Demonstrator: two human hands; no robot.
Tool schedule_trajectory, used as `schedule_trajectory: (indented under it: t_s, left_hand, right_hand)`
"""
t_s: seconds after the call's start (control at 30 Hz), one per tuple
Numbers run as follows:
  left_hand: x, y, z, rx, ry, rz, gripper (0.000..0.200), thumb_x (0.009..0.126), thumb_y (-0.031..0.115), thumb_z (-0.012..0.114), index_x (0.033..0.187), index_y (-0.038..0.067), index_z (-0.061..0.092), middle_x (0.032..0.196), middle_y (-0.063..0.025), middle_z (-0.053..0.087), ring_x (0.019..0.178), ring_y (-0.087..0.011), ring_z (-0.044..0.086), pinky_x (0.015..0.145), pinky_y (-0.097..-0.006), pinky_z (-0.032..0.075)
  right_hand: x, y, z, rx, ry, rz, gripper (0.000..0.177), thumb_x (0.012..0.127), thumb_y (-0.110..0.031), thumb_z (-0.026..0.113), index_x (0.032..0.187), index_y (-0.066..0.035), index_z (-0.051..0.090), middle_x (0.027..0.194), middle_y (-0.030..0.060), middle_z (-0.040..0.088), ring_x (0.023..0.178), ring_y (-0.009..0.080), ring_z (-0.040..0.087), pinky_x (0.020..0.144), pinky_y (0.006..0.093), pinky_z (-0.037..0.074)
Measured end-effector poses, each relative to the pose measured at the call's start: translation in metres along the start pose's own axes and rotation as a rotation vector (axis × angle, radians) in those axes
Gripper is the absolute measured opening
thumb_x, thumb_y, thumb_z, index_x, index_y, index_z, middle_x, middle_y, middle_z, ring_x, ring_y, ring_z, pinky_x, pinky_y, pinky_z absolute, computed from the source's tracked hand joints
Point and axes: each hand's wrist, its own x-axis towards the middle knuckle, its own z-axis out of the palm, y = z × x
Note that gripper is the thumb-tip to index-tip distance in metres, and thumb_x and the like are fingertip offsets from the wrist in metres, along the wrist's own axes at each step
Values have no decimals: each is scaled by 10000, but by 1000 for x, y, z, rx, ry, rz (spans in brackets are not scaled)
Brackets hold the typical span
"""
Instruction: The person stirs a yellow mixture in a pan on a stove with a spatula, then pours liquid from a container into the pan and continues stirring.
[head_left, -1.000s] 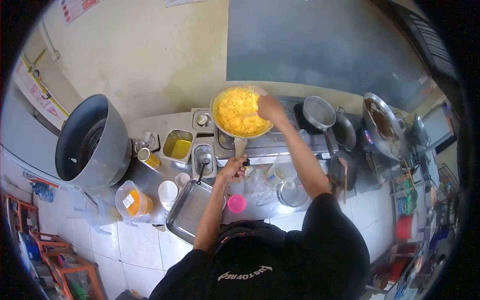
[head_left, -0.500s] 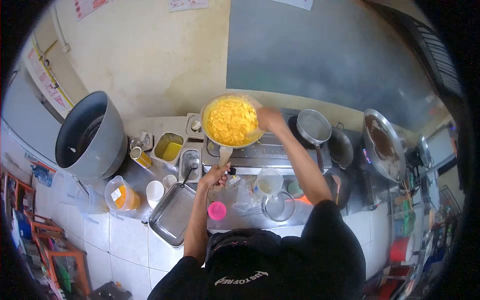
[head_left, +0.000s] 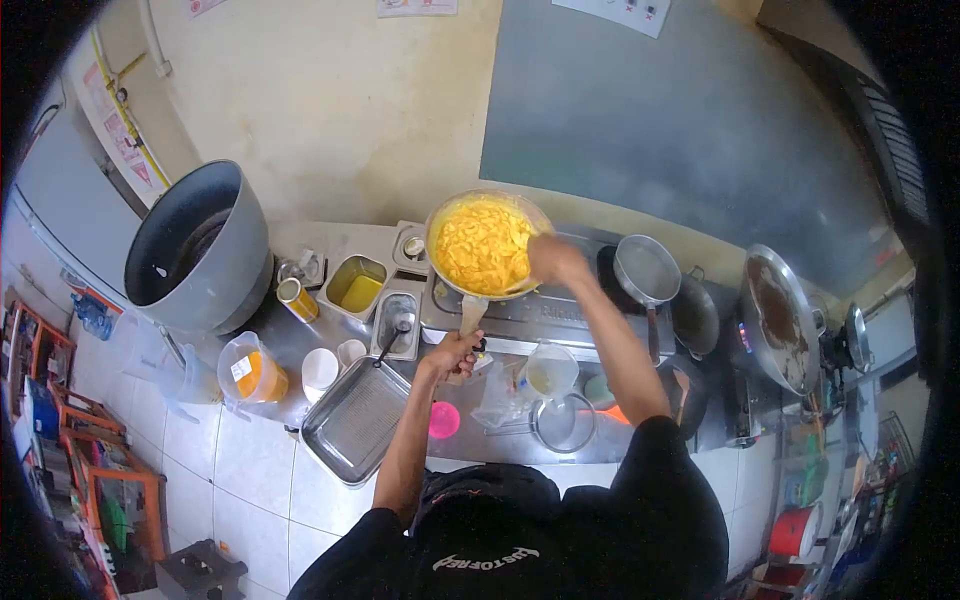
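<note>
A frying pan (head_left: pixel 436 268) full of yellow scrambled egg (head_left: pixel 482 240) sits over the left part of the gas stove (head_left: pixel 450 315). My left hand (head_left: pixel 452 356) is closed around the pan's pale handle (head_left: pixel 472 316), which points toward me. At the pan's right rim is my right hand (head_left: pixel 555 261), its fingers curled and blurred. What it grips is mostly hidden; only a pale edge shows below it against the egg. To the right, a smaller saucepan (head_left: pixel 645 268) rests on the stove.
Metal containers, one with yellow liquid (head_left: pixel 357 290), stand left of the stove. A rectangular tray (head_left: pixel 355 425), a pink lid (head_left: pixel 444 420), a plastic jug (head_left: pixel 550 370) and a strainer (head_left: pixel 563 423) lie in front. A big grey pot (head_left: pixel 200 250) is at left, a large wok (head_left: pixel 780 320) at right.
The whole view has shifted, so the pan and counter appear farther right. My right hand has moved slightly lower along the pan's right side. My left hand keeps its hold on the handle.
</note>
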Motion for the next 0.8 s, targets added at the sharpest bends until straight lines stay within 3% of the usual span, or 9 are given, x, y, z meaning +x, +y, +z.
schedule_trajectory:
  t_s: [0.07,0.13,0.3,0.37,0.43,0.5,0.6,0.7,0.8]
  left_hand:
    - [0,1,-2,0,0,3,335,870,372,564,837,60,444,544,15,369,386,-69,312,364,-239,324]
    - [3,-2,-3,-24,-14,-26,330,867,366,571,823,64,446,539,16,360,389,-68,312,363,-240,317]
    - [3,-7,-3,-85,36,24,351,858,369,586,835,54,433,551,-6,383,401,-79,341,352,-242,322]
    - [4,-9,-10,-36,13,33,357,860,390,575,838,62,434,548,-4,390,395,-88,362,354,-251,338]
    - [6,-8,-14,6,-15,58,369,864,412,561,835,66,436,550,-8,413,393,-106,406,357,-264,369]
    - [7,-9,-17,-13,-30,45,364,865,406,561,836,65,436,550,-9,412,393,-108,404,358,-264,368]
    - [9,-10,-24,19,-8,52,351,867,388,563,835,61,440,548,-16,418,388,-111,401,358,-266,369]
    - [5,-9,-16,25,-37,119,328,864,353,576,774,77,422,518,-12,406,375,-101,370,343,-276,357]
    - [6,-8,-20,-62,-93,25,340,863,386,572,831,73,444,532,1,389,385,-87,356,363,-264,360]
  right_hand:
    - [18,-21,49,102,27,-27,179,768,-94,510,821,25,633,848,217,632,799,348,632,677,423,508]
    - [40,-56,90,111,274,-28,184,775,-107,503,822,21,627,834,198,632,776,340,633,666,411,510]
    - [107,-65,108,91,453,172,206,795,-129,479,811,10,631,802,186,636,741,313,641,626,421,508]
    - [104,-41,66,205,341,311,199,786,-117,490,786,-8,656,807,208,641,767,335,644,634,411,517]
    - [64,-29,34,63,334,282,191,769,-132,520,798,-11,665,828,216,639,803,343,639,671,404,518]
    - [23,-38,16,-3,153,253,186,732,-95,563,859,20,633,863,241,625,807,360,630,675,428,512]
    - [-2,-59,25,54,141,275,179,736,-98,565,855,16,634,862,241,625,807,365,628,677,424,510]
    - [50,-49,85,194,377,330,177,730,-111,582,840,17,635,865,247,623,816,365,627,681,427,506]
    - [80,-24,92,231,378,394,181,722,-119,595,838,14,637,861,243,625,816,365,627,680,436,503]
